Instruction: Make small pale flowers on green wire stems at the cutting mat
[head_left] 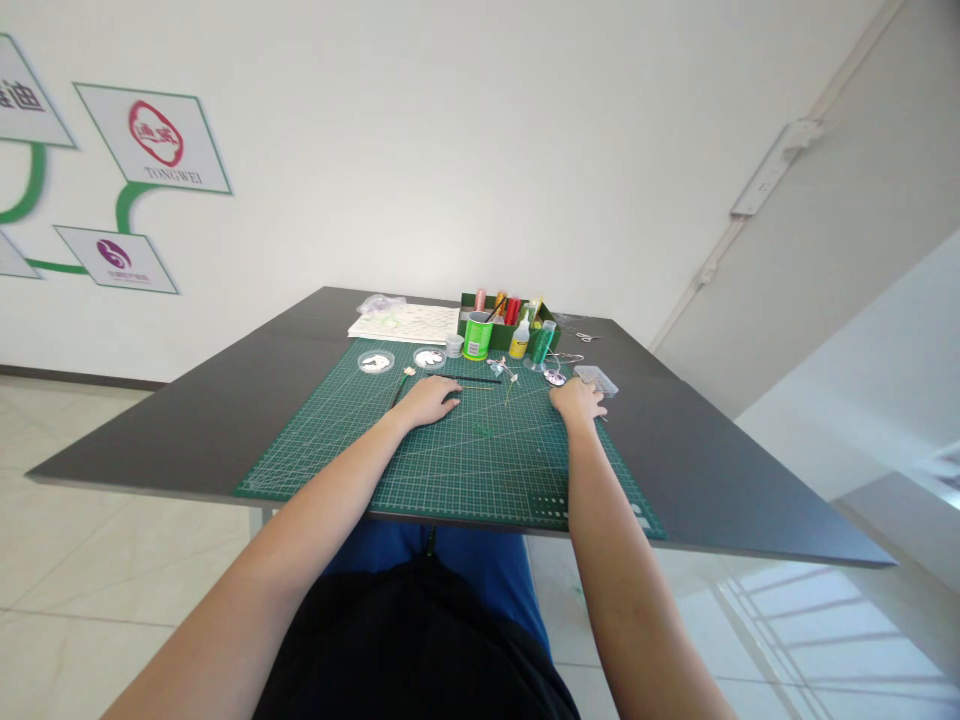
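Observation:
On the green cutting mat (465, 460) my left hand (429, 400) lies palm down, fingers stretched to the right and nothing seen in them. A black stick (480, 379) lies just beyond its fingertips, and a thin stem with a small pale flower (409, 372) is to its left. My right hand (577, 401) rests at the mat's right side, fingers apart, close to a clear plastic box (596, 380). A small round dish with purple bits (554, 377) sits just beyond it. Between the hands are small wire-stemmed pieces (513, 380). What is under my palms is hidden.
At the back, a dark green box (551, 322) holds coloured spools. In front stand a green can (477, 338), a glue bottle (519, 340) and a green spool (544, 342). Two shallow dishes (376, 369) and a white board (420, 325) are left; scissors (586, 337) lie right.

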